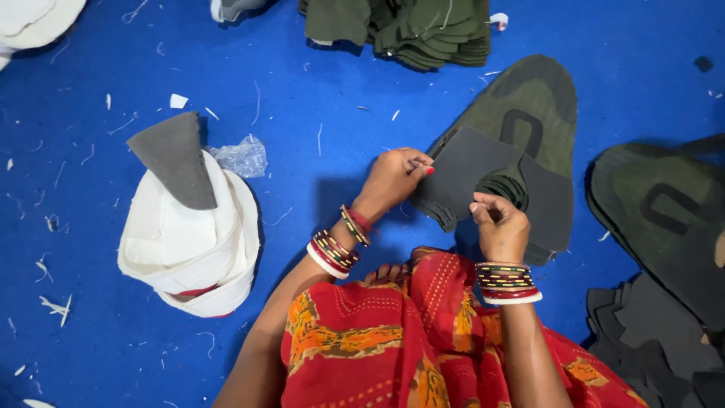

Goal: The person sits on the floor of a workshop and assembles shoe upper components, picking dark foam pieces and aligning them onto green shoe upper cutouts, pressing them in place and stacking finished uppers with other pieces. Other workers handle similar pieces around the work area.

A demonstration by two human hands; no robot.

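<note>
Far to your left, a white stack of cut pieces (192,253) sits on the blue mat (91,174), and a single grey wedge-shaped piece (175,159) lies on top of it with a crumpled bit of clear plastic (240,157) just beside. Your left hand (394,180) is closed in a pinch on the upper edge of a dark grey sheet (462,170), which lies tilted across the fanned pile of olive and grey shoe-shaped pieces (529,113) in front of your knees. Your right hand (498,225) is also closed, its fingertips nipping the sheet's lower corner where it meets the pile. By the look of it you are only partway: the one grey piece on the white stack seems to be all that has been moved aside, while the pile under your hands is thick, another olive heap (664,219) waits on your right with loose grey cut-outs (649,340) below it, and a folded olive stack (408,30) lies beyond.
</note>
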